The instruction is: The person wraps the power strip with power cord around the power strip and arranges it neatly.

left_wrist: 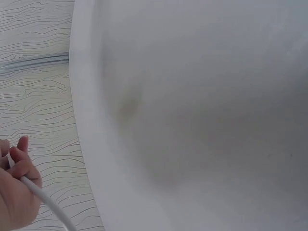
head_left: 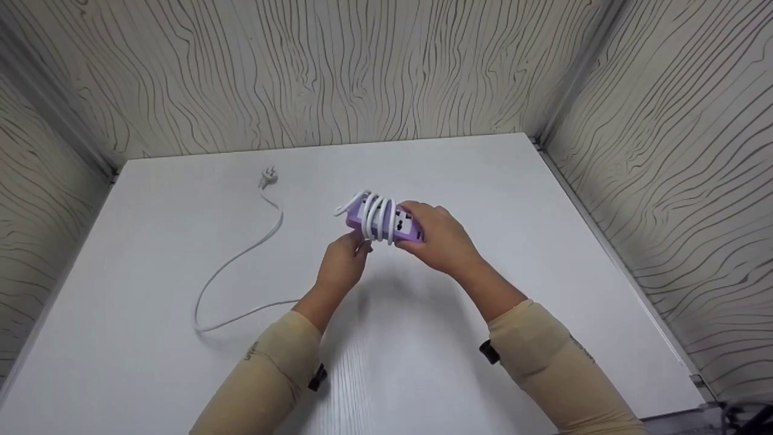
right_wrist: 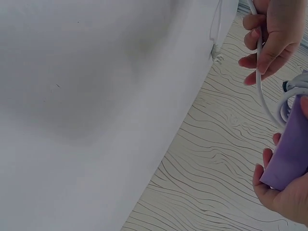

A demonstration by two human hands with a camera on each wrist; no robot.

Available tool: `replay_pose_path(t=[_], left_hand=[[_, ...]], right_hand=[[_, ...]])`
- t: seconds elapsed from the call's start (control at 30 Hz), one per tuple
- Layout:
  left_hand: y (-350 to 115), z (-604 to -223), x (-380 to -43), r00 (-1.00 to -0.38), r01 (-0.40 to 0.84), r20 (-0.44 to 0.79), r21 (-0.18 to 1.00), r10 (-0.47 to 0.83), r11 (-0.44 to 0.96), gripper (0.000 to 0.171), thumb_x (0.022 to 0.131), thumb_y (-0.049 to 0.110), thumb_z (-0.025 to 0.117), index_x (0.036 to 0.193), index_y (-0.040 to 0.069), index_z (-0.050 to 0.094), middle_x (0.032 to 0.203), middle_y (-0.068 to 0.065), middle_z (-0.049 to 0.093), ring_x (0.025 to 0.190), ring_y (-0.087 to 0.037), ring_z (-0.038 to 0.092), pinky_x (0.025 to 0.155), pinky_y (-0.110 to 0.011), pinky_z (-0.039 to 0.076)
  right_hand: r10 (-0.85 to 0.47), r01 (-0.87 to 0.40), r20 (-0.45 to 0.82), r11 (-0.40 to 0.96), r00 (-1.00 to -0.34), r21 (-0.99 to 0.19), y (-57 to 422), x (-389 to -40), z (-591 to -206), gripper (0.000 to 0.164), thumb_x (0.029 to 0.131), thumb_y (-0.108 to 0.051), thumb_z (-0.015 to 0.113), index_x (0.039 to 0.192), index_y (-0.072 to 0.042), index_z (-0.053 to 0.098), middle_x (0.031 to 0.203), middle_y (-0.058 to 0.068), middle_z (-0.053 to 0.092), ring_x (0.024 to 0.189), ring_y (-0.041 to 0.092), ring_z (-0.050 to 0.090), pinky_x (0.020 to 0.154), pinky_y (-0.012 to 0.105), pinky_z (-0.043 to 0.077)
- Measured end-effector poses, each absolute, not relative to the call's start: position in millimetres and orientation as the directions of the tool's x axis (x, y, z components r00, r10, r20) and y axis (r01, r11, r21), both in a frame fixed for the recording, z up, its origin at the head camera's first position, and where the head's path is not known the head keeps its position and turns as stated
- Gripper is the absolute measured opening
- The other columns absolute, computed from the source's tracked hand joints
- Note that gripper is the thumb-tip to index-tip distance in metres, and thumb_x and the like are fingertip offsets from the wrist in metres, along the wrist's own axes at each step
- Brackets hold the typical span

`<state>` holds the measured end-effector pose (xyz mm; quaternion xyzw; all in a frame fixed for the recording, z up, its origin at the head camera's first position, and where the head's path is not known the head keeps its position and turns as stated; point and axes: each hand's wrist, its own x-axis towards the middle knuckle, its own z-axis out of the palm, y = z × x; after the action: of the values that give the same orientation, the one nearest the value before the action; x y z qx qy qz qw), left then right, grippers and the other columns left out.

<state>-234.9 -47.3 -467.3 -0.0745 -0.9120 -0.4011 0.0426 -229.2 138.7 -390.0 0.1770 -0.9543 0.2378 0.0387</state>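
My right hand grips one end of a purple and white power strip, held above the table. Several turns of its white cord wrap around the strip's middle, leaving sockets showing at the right end. Just below the strip's left end is my left hand. In the right wrist view the left hand pinches the cord between thumb and fingers, apart from the strip. The left wrist view shows the cord running out of that hand.
The cord's loose length curves over the white table at the left and ends in a plug near the back. Wood-patterned panels stand behind and on both sides of the table.
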Motion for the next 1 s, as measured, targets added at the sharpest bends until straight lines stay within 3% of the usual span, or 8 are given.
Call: replay_pose_path(t=[0.13, 0.33, 0.73, 1.0], left_hand=[[-45, -465, -233, -0.979, 0.2, 0.12, 0.69, 0.162, 0.696, 0.02, 0.096, 0.019, 0.046, 0.101, 0.01, 0.063, 0.077, 0.004, 0.063, 0.074, -0.012, 0.059, 0.068, -0.03, 0.047], [-42, -461, -228, -0.962, 0.258, 0.102, 0.645, 0.254, 0.719, 0.02, 0.096, 0.017, 0.045, 0.101, 0.009, 0.062, 0.073, 0.005, 0.06, 0.07, -0.012, 0.056, 0.069, -0.031, 0.046], [-26, -458, -208, -0.937, 0.329, 0.092, 0.559, 0.338, 0.761, 0.025, 0.095, 0.017, 0.047, 0.116, 0.008, 0.057, 0.085, 0.001, 0.062, 0.078, -0.014, 0.058, 0.077, -0.034, 0.048], [-26, -452, -204, -0.938, 0.33, 0.095, 0.538, 0.333, 0.776, 0.02, 0.095, 0.018, 0.048, 0.11, 0.011, 0.059, 0.082, 0.002, 0.062, 0.075, -0.012, 0.057, 0.073, -0.033, 0.048]], right_hand=[[-0.275, -0.319, 0.163, 0.814, -0.948, -0.484, 139, -231, -391, 0.059, 0.08, -0.034, 0.069, 0.13, -0.014, 0.045, 0.115, 0.005, 0.059, 0.097, 0.021, 0.053, 0.086, 0.04, 0.045], [-0.224, -0.265, 0.141, 0.797, -0.964, -0.543, 143, -235, -396, 0.058, 0.082, -0.036, 0.067, 0.13, -0.012, 0.044, 0.114, 0.007, 0.058, 0.098, 0.022, 0.055, 0.087, 0.041, 0.044], [-0.171, -0.263, 0.229, 0.842, -0.958, -0.471, 144, -240, -402, 0.061, 0.082, -0.037, 0.066, 0.13, -0.008, 0.042, 0.117, 0.009, 0.057, 0.101, 0.025, 0.054, 0.088, 0.042, 0.043], [-0.121, -0.214, 0.226, 0.864, -0.967, -0.455, 155, -246, -407, 0.061, 0.082, -0.038, 0.066, 0.13, -0.009, 0.042, 0.117, 0.009, 0.056, 0.102, 0.026, 0.054, 0.087, 0.043, 0.043]])
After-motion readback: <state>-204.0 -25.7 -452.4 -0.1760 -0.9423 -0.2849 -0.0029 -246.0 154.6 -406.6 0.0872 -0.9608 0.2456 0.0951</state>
